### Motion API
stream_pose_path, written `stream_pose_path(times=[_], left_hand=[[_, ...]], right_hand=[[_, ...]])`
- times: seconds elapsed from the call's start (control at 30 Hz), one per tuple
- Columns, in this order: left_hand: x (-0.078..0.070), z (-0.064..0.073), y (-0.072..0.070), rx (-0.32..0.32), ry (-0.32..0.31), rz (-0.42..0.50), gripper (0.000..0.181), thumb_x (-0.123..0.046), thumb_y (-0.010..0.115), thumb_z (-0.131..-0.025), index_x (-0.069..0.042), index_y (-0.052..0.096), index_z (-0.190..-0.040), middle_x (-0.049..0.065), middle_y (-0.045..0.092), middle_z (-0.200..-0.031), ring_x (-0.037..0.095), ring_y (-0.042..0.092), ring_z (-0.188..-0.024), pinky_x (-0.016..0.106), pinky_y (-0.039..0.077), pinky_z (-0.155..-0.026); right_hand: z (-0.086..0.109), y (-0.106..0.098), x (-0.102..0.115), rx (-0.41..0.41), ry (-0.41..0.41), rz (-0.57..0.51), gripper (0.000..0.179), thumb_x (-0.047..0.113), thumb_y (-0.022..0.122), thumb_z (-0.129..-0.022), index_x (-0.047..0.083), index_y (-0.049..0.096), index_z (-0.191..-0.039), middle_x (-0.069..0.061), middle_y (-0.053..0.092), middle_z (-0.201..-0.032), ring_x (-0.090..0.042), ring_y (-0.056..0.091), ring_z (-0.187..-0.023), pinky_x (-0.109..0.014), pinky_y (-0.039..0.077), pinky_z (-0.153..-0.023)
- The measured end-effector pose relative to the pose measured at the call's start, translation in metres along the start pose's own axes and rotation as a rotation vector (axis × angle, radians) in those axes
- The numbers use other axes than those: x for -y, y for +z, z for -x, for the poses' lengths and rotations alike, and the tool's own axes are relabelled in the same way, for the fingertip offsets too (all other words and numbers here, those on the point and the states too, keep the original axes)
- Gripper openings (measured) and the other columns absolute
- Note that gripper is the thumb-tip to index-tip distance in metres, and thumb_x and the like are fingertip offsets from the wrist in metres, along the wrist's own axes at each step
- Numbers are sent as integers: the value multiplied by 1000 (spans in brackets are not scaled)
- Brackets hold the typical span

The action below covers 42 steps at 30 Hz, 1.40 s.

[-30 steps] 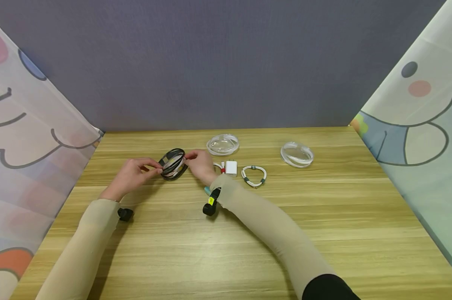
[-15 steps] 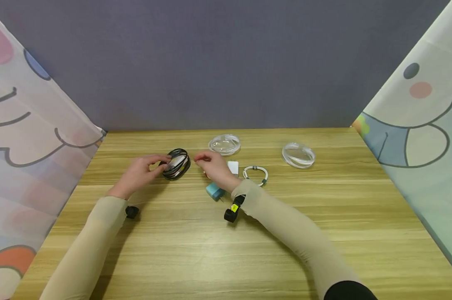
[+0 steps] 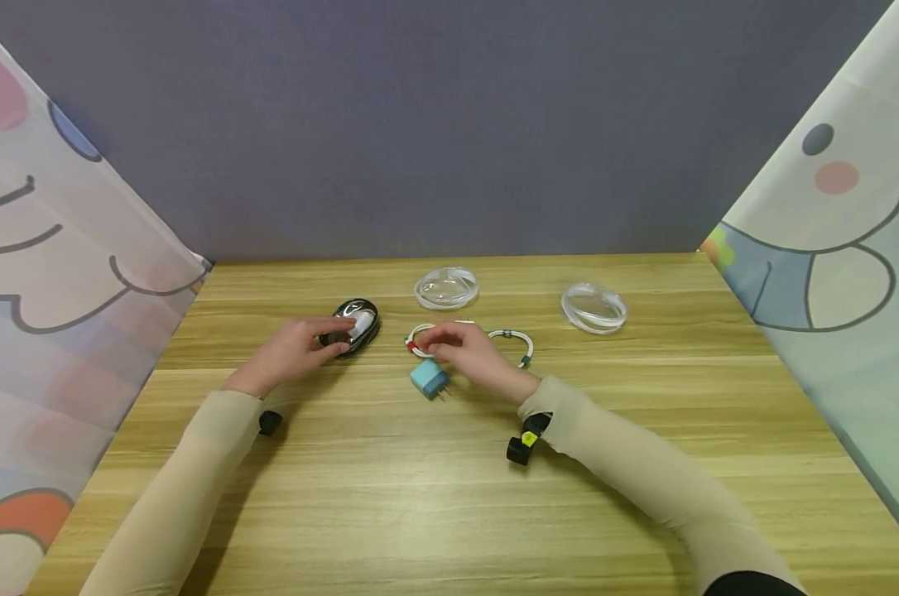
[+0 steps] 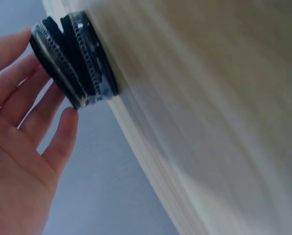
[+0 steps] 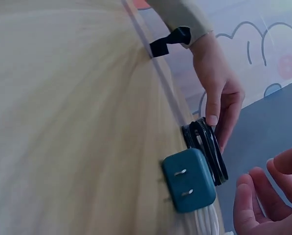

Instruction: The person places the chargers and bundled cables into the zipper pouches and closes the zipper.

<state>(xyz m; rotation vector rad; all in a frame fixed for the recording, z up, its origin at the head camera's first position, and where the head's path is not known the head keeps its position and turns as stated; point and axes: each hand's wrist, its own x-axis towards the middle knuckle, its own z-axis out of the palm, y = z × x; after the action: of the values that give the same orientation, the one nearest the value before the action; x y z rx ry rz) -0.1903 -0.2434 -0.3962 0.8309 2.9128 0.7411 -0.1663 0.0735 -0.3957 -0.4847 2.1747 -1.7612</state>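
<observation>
At the left of the table lies a round black zip case (image 3: 372,334) with a clear lid. The fingers of my left hand (image 3: 289,352) lie over its lid, thumb at the rim; a gap shows between its two zip strips in the left wrist view. My right hand (image 3: 479,356) hovers with loosely bent fingers, holding nothing. Just below its fingertips are a teal plug charger (image 3: 430,378), prongs outward, and a coiled white cable (image 3: 412,332) with a red strap. A white charger (image 3: 464,322) is mostly hidden behind this hand.
Two clear round cases with white rims stand farther back, one in the middle (image 3: 446,288) and one at the right (image 3: 594,308). Another coiled white cable (image 3: 524,341) with dark straps lies right of my right hand. A grey panel (image 3: 449,124) borders the table's far edge.
My right hand has left the black zip case and moved right, above the coiled cable. The case's lid has come down under my left hand. The teal charger has come into view.
</observation>
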Motion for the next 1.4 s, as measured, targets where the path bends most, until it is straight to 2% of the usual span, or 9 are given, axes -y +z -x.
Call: stream_pose_path(times=[0.3,0.47,0.57,0.7,0.8,1.07,1.4], left_hand=[[-4,4,-3,45,75,24,39,-20,75,-91,-15,69,-129,3,65,-131,27,58,-123,50,46,-101],[-5,10,-4,70,114,34,39,-15,80,-86,-14,72,-124,7,68,-124,26,63,-115,48,51,-92],[-8,13,-6,108,109,53,40,-16,82,-84,-16,73,-123,4,69,-123,21,66,-105,44,53,-86],[-15,17,-9,175,95,85,41,-16,82,-83,-19,73,-123,-3,68,-126,20,64,-110,44,50,-90],[-20,20,-10,220,101,114,40,-15,82,-83,-19,74,-122,-6,67,-127,24,58,-123,48,47,-99],[-29,23,-9,274,170,158,40,-9,81,-82,-18,74,-121,-6,67,-127,22,59,-122,47,47,-100],[-41,21,-3,343,222,204,40,-9,80,-82,-19,74,-121,-5,66,-128,19,59,-121,46,46,-102]], right_hand=[[26,-16,-13,68,-21,33,20,6,60,-98,-1,69,-114,-11,68,-113,-18,62,-102,-36,52,-89],[36,-19,-17,88,-12,39,18,6,61,-98,1,70,-113,-10,69,-112,-21,64,-103,-41,53,-90],[43,-19,-17,112,-8,45,18,8,61,-99,3,70,-114,-9,69,-112,-23,64,-104,-40,54,-89],[51,-18,-18,151,-18,47,19,8,61,-99,1,70,-114,-11,69,-112,-26,64,-106,-36,53,-88],[55,-16,-21,174,-7,36,20,7,61,-99,0,70,-115,-13,69,-113,-27,64,-106,-34,53,-88],[58,-11,-26,291,0,40,33,9,57,-101,-1,62,-132,-14,67,-125,-24,61,-119,-30,49,-98],[58,-9,-29,261,-19,72,39,6,55,-101,-2,55,-139,-14,60,-136,-25,58,-124,-28,46,-101]])
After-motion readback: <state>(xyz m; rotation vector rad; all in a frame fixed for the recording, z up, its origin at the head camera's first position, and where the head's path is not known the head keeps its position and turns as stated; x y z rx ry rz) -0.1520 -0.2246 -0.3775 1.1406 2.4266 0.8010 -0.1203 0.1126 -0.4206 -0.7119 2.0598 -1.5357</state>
